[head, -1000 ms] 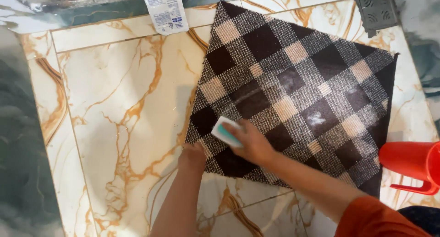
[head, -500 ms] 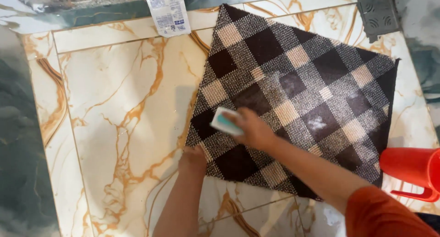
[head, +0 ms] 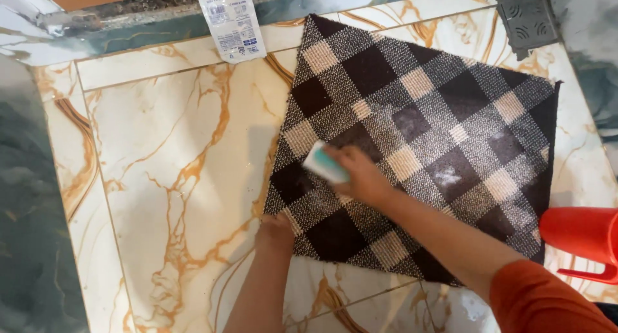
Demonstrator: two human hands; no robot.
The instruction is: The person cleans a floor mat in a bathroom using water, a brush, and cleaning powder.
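Floor (head: 161, 178): cream marble tiles with orange veins, under everything.
Mat (head: 418, 146): dark checked square, lying cornerwise on the floor, pale soapy patches on its weave.
Mug (head: 579, 240): red plastic, just off the mat's right corner.
Packet (head: 230, 21): white pouch, beyond the mat's top-left edge.
Right hand (head: 360, 175): grip clenched round the brush, pressed on the mat's left half.
Left hand (head: 275, 233): flat on the mat's lower-left edge, pinning it; nothing grasped.
Brush (head: 325, 164): pale, small, touching the mat.
Change: brush has slid up the mat from the near corner a second ago; scrubbing appears to be working inward.
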